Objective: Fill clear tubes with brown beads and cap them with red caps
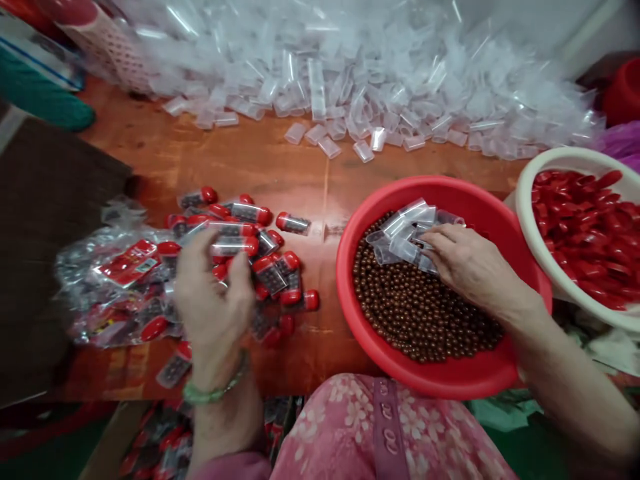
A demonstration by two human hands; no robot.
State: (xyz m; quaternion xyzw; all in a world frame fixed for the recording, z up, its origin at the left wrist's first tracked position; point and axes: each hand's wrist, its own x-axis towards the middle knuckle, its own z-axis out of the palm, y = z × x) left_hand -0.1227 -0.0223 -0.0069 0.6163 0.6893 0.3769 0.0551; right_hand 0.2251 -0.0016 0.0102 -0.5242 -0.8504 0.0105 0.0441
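My left hand (213,293) hovers over a heap of filled clear tubes with red caps (250,247) on the orange table, its fingers curled around one or two of them. My right hand (467,263) reaches into a red basin (450,380) full of small brown beads (415,313). Its fingers rest on a bunch of empty clear tubes (407,230) lying on the beads and seem to pinch one of them.
A white bowl (523,200) of red caps (585,227) stands at the right. A large heap of empty clear tubes (350,80) covers the far side of the table. Packets in plastic wrap (115,280) lie at the left. More capped tubes lie below the table edge.
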